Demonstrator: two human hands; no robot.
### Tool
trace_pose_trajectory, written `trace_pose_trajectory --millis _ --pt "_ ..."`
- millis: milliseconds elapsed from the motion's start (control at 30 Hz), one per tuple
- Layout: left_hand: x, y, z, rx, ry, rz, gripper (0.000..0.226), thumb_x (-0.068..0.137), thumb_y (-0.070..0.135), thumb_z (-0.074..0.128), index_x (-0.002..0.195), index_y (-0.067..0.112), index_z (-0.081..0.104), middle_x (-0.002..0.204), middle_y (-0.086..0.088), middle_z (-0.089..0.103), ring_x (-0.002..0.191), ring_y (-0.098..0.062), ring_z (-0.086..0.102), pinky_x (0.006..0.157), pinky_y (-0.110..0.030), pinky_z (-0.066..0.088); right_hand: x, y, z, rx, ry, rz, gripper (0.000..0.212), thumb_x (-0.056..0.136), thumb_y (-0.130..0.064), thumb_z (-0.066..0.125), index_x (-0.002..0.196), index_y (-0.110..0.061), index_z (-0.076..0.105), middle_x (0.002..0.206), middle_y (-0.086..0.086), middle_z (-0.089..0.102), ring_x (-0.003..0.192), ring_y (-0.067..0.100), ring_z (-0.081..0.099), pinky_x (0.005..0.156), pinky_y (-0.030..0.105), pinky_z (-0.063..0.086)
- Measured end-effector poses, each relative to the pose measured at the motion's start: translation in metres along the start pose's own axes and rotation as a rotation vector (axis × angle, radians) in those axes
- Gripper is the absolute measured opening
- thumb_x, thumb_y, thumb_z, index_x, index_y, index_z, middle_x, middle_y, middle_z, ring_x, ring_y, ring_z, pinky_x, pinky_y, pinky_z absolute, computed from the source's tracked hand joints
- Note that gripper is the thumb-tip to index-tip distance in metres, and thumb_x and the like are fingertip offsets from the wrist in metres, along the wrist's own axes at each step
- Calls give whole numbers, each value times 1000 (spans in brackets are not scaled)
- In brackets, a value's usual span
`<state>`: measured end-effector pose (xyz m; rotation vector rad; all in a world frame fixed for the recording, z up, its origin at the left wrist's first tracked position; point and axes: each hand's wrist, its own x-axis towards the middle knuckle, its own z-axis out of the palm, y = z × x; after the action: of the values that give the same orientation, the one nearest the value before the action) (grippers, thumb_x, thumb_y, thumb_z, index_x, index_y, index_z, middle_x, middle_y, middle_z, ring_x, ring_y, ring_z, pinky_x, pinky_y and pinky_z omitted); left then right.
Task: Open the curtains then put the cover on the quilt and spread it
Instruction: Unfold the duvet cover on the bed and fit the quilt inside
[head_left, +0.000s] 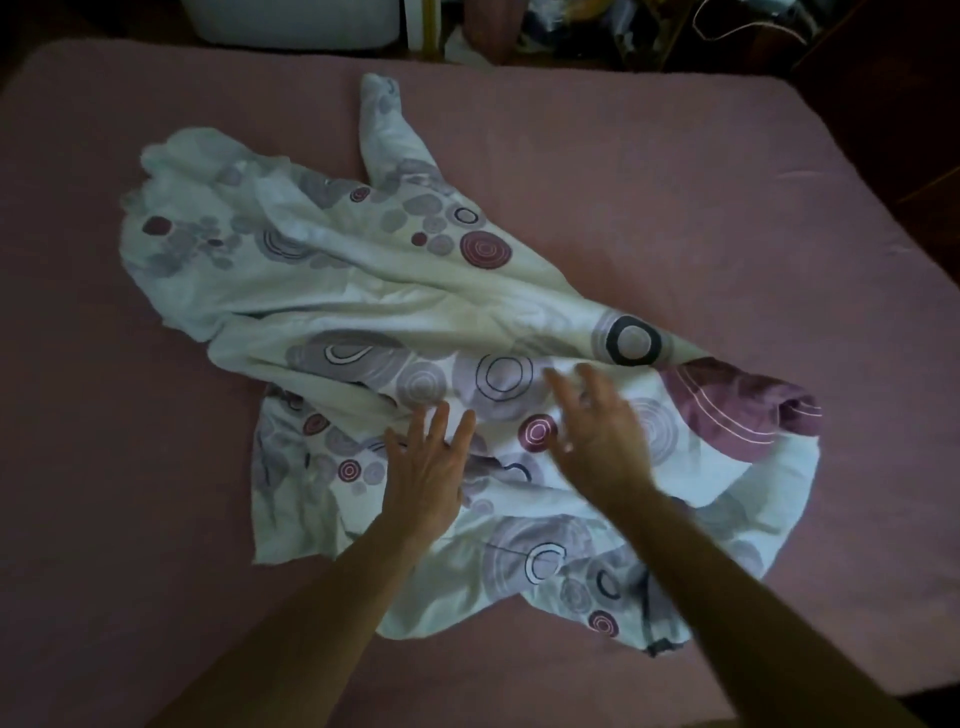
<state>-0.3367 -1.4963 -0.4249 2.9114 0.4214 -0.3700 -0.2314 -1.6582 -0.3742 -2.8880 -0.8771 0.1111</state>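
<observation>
Left fingers (457, 423) straight and spread, laid flat on patterned cloth; thumb out to the side. Left hand (423, 480) holding nothing — palm down on the fabric, forearm running back toward the lower edge of the view.

Right fingers (566, 387) splayed wide, slightly bent, smeared by motion blur; tips hard to separate from the pale print behind them. Right hand (605, 441) gripping nothing; contact with the cloth beneath cannot be told. Forearm cut off at the lower right corner.

Quilt cover (415, 312) crumpled in a loose heap near the middle of the bed (727, 208), white with grey, mauve and plum circles, one twisted tail pointing toward the far edge. Opening of the cover not identifiable among the folds; a dark trim strip visible at the near right hem. Quilt itself not discernible.

Pink sheet on all sides of the heap. Far background dim — a pale rounded object (291, 21) and dark clutter (597, 26) beyond the bed, indistinct.
</observation>
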Motion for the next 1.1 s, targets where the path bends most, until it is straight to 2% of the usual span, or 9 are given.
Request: trace_pose_trajectory --millis 100,267,467,567,667,733,867,1000,1100 --pt "4 -11 0 -6 20 -26 89 87 29 65 150 28 3 160 -6 1 146 -32 2 113 -59 16 6 -22 32 -60 -149 -30 96 80 -46 70 151 -28 7 159 15 7 143 34 20 113 49 31" --pt "0 -17 2 0 8 1 91 86 35 65 150 26 2 159 -8 -1 146 -34 1 114 -56 15 22 29 39 -158 -195 204 111 78 -58 67 150 -31 -13 159 17 -13 147 38 0 117 54 17" --pt "10 7 4 -27 35 78 90 85 34 65 150 26 3 159 -8 4 145 -33 6 113 -54 19 17 110 14 -179 -194 528 122 63 -65 75 150 -34 -5 158 17 -17 144 47 -3 113 65 15" --pt "16 22 5 -32 59 102 87 86 30 64 149 27 4 158 -8 6 145 -32 8 113 -54 20 13 124 18 -187 -262 573 97 71 -49 78 147 -37 18 158 10 -11 142 48 0 108 67 23" --pt "20 32 5 -45 35 132 85 88 28 61 149 27 1 159 -7 0 146 -31 2 115 -54 16 13 116 30 -172 -217 539 44 90 -23 62 132 -23 49 143 12 36 131 45 28 96 54 44" --pt "22 38 4 -60 14 140 83 90 30 60 149 27 1 159 -7 -3 146 -31 1 115 -54 15 11 111 35 -108 -124 507 33 93 -9 52 125 -16 54 125 15 54 118 41 41 84 44 48" --pt "27 53 -9 -157 124 160 54 100 36 34 149 21 17 156 -7 16 143 -26 16 113 -48 22 -3 69 39 73 3 229 21 91 -2 47 105 -8 61 96 15 66 93 30 61 67 31 43" --pt "38 77 -32 -340 338 219 54 98 39 19 144 15 35 145 -8 41 133 -25 37 109 -43 30 -44 -17 60 326 -261 -84 28 92 4 45 112 0 64 108 18 66 98 29 63 84 28 50" --pt "48 88 -33 -288 330 348 55 97 48 20 145 25 33 145 -4 42 133 -23 38 110 -47 27 -54 -37 51 388 -335 -181 21 94 0 47 104 3 65 98 19 68 88 31 66 70 22 42"
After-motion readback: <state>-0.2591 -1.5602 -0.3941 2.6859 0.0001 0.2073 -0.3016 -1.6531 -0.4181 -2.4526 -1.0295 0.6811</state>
